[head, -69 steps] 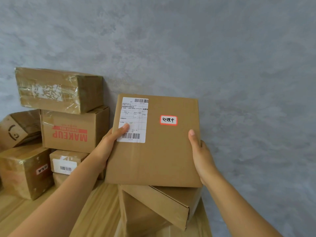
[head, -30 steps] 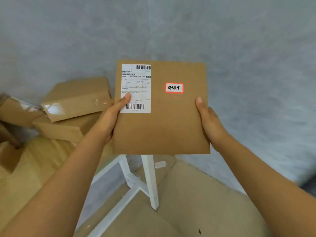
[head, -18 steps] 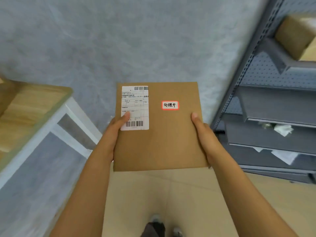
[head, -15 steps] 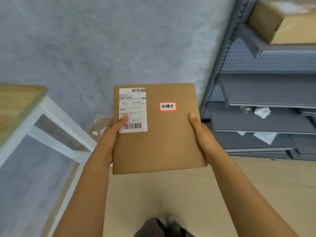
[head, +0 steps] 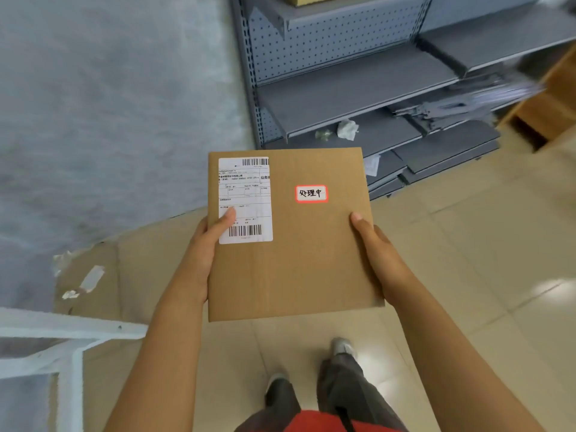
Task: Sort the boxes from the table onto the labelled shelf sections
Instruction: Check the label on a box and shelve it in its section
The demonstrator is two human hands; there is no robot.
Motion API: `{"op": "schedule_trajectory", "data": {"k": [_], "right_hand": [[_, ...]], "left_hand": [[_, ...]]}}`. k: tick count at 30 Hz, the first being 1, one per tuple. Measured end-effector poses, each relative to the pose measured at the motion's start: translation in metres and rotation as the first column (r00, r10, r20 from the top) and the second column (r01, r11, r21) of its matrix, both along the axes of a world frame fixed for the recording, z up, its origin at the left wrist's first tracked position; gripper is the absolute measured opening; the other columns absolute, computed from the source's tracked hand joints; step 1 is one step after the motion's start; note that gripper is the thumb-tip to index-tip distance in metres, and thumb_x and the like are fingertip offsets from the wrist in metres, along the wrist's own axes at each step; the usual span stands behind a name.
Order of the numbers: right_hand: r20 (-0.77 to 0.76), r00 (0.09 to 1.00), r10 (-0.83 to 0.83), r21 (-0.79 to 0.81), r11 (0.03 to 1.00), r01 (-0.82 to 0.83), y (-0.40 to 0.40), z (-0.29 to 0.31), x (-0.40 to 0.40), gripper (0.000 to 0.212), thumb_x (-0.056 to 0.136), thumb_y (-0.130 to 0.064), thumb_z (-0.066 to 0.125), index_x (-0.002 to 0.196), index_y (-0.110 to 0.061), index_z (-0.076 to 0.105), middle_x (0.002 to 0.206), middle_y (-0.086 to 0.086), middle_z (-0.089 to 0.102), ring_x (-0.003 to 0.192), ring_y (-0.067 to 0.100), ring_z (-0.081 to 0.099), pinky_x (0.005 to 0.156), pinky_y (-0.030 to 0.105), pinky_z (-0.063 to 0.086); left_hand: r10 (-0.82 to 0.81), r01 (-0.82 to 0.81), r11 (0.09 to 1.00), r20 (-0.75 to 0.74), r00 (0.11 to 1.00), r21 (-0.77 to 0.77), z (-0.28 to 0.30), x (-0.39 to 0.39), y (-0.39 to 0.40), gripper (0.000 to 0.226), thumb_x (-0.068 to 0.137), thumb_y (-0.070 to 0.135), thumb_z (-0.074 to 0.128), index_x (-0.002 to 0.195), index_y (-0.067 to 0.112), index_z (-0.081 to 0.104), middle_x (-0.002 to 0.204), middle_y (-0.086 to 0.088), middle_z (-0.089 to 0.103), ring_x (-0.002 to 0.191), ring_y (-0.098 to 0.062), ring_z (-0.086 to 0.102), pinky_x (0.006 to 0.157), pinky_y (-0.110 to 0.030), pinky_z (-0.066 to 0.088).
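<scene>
Stockroom, grey metal shelving, tiled floor

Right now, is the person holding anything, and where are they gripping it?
Yes: a flat cardboard box, held by its two side edges. The left hand grips the left edge, thumb on the shipping label; the right hand grips the right edge.

I see a plain brown box: white shipping label with black barcodes by my left hand, small white sticker edged red, black characters. Shelf beyond is grey, back panel dotted. Floor beige tile. Counter frame white.
</scene>
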State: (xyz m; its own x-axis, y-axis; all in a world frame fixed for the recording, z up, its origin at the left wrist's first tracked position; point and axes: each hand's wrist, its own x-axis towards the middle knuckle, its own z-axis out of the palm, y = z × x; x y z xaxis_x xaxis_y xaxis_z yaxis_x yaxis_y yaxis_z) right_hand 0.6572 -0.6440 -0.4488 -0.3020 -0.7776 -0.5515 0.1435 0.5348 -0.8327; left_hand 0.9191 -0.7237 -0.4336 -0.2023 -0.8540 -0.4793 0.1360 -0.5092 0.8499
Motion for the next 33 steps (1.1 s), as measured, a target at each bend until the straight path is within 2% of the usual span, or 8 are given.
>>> {"op": "schedule_trajectory", "data": {"k": [3,10,16,19,23,25,29,33], "right_hand": [[0.008,0.999,-0.051,-0.014,0.999,0.051,0.005,0.004,-0.042,0.087,0.058,-0.086,0.055,0.125,-0.030,0.058,0.114,-0.007,0.072,0.101,0.016,0.071,0.096,0.043,0.054],[-0.005,0.999,-0.053,-0.036,0.998,0.053,0.001,0.011,-0.191,0.087,0.063,-0.088,0.052,0.126,-0.029,0.056,0.116,-0.006,0.071,0.103,0.017,0.070,0.097,0.045,0.053],[-0.035,0.994,-0.101,-0.065,0.993,0.099,-0.004,0.043,-0.336,0.052,0.092,-0.065,0.049,0.125,-0.025,0.050,0.108,-0.010,0.064,0.094,0.008,0.064,0.069,0.028,0.048],[-0.030,0.992,-0.126,-0.091,0.988,0.123,-0.014,0.054,-0.389,0.056,0.089,-0.068,0.051,0.126,-0.026,0.053,0.112,-0.006,0.068,0.097,0.013,0.067,0.078,0.033,0.053],[0.002,0.987,-0.161,-0.112,0.981,0.160,-0.033,0.059,-0.450,0.057,0.089,-0.067,0.052,0.129,-0.026,0.052,0.115,-0.005,0.068,0.100,0.016,0.068,0.081,0.035,0.054],[0.004,0.984,-0.179,-0.110,0.978,0.179,-0.048,0.059,-0.479,0.054,0.090,-0.066,0.051,0.127,-0.027,0.052,0.115,-0.005,0.068,0.100,0.016,0.068,0.081,0.035,0.054],[-0.033,0.981,-0.191,-0.117,0.976,0.186,-0.091,0.056,-0.546,0.062,0.087,-0.071,0.051,0.132,-0.029,0.049,0.118,-0.003,0.068,0.103,0.019,0.069,0.096,0.045,0.053],[-0.114,0.976,-0.187,-0.104,0.979,0.175,-0.137,0.073,-0.618,0.070,0.078,-0.080,0.052,0.129,-0.031,0.051,0.117,-0.002,0.068,0.103,0.021,0.069,0.098,0.048,0.052]], "left_hand": [[-0.067,0.067,0.997,0.012,0.998,-0.028,0.009,-0.050,-0.008,0.053,0.085,0.047,0.068,0.133,0.024,0.060,0.123,-0.006,0.070,0.111,-0.028,0.068,0.095,-0.048,0.052],[-0.086,0.088,0.993,0.037,0.996,-0.077,0.023,-0.206,-0.018,0.047,0.089,0.045,0.064,0.132,0.025,0.062,0.121,-0.004,0.072,0.111,-0.027,0.069,0.093,-0.044,0.053],[-0.089,0.089,0.992,0.002,0.996,-0.093,0.046,-0.352,-0.022,0.054,0.081,0.046,0.067,0.130,0.024,0.062,0.119,-0.006,0.072,0.107,-0.028,0.070,0.095,-0.047,0.053],[-0.095,0.096,0.988,0.014,0.995,-0.125,0.057,-0.408,-0.033,0.046,0.085,0.044,0.066,0.126,0.024,0.064,0.114,-0.005,0.074,0.101,-0.026,0.072,0.089,-0.044,0.056],[-0.111,0.115,0.985,0.038,0.993,-0.132,0.064,-0.470,-0.061,0.060,0.076,0.052,0.072,0.130,0.027,0.062,0.117,-0.004,0.073,0.107,-0.028,0.070,0.098,-0.053,0.051],[-0.126,0.131,0.981,0.042,0.991,-0.145,0.065,-0.501,-0.081,0.056,0.078,0.050,0.069,0.130,0.029,0.062,0.116,-0.003,0.074,0.105,-0.026,0.071,0.093,-0.049,0.054],[-0.154,0.154,0.973,0.013,0.988,-0.169,0.057,-0.570,-0.129,0.051,0.083,0.048,0.064,0.130,0.029,0.062,0.114,0.000,0.074,0.099,-0.021,0.073,0.070,-0.033,0.058],[-0.173,0.166,0.973,-0.031,0.984,-0.161,0.055,-0.642,-0.184,0.055,0.079,0.049,0.065,0.130,0.029,0.061,0.114,0.001,0.074,0.097,-0.017,0.074,0.069,-0.030,0.057]]}}
